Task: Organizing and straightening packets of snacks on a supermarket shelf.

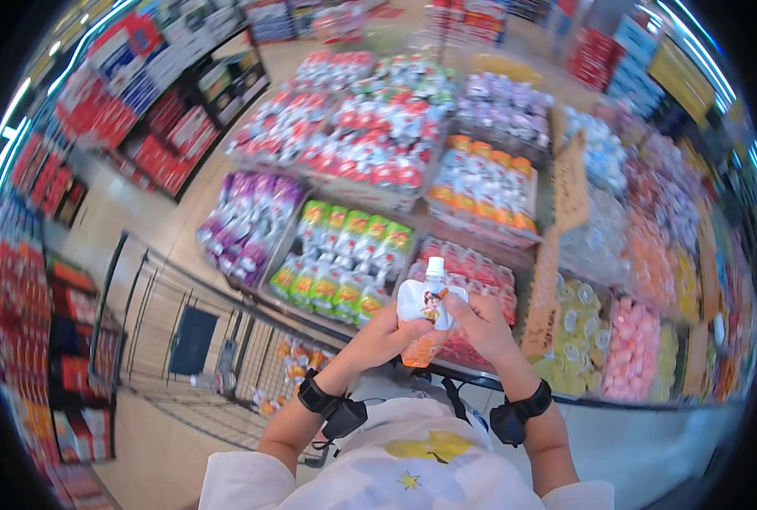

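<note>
A spouted pouch [424, 319] with a white cap, a cartoon figure and an orange lower part stands upright between my two hands. My left hand [388, 338] grips its left side, the thumb lying across the front. On its upper right side, the thumb and fingers of my right hand [483, 322] hold the pouch near the printed figure. Just beyond lie rows of green-topped pouches [340, 264] in a bin, and pink-red pouches [480, 274] fill the bin behind my right hand. Farther off is a bin of orange-capped pouches [483, 185].
A wire shopping cart [155, 376] with several orange and white packs [298, 360] stands at my left. Purple pouches [251, 223] border the display. Handwritten cardboard signs [544, 287] divide it from bins of yellow cups [573, 331] and pink packs [631, 350] at right. Stocked shelves line the far left.
</note>
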Available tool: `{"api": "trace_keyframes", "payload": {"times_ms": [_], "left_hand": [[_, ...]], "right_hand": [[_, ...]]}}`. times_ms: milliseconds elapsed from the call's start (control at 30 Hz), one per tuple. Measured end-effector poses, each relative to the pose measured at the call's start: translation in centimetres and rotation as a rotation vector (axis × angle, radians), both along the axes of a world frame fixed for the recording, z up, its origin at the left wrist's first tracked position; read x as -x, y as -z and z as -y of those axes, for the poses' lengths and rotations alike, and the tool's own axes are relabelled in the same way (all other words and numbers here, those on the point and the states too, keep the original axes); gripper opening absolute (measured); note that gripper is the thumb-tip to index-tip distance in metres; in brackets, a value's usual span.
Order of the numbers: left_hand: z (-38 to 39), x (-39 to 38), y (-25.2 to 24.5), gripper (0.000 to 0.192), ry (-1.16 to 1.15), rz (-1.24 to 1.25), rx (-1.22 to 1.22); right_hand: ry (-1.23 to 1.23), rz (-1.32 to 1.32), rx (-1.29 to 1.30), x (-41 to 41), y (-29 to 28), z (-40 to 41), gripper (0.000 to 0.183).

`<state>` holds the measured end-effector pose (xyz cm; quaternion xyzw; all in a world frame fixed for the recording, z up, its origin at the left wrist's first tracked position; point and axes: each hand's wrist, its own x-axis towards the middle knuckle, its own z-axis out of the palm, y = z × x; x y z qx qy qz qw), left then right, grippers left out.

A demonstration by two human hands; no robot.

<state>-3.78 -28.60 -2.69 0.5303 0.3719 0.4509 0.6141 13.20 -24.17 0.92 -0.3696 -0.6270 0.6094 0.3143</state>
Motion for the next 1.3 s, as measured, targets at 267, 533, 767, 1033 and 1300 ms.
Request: {"api": "trace_keyframes", "payload": {"times_ms": [267, 533, 767, 1033, 1300], "left_hand": [[-2.8, -5.0, -0.4, 0.043, 0.367, -0.136, -0.055], [-3.3, -6.3, -1.5, 0.028, 0.418, -0.085, 0.201], [-3.5, -5.6, -1.9, 0.027, 0.382, -0.189, 0.083], [-4.2, -5.3, -1.0, 0.027, 0.369, -0.205, -0.021], [-5.6, -4.8, -1.8, 0.03, 0.429, -0.205, 0.096]], "right_hand": [[0.585, -0.298, 0.098, -4.2, 2.1, 1.0, 0.036], [0.462, -0.419, 0.208, -3.7, -0.1, 2.1, 0.031], [0.346, -0.444, 0.141, -3.7, -0.2, 1.7, 0.041], [0.394, -0.479, 0.3, -3.8, -1.4, 0.2, 0.035], [0.554, -0.568, 0.349, -3.2, 0.3, -1.4, 0.022]]}}
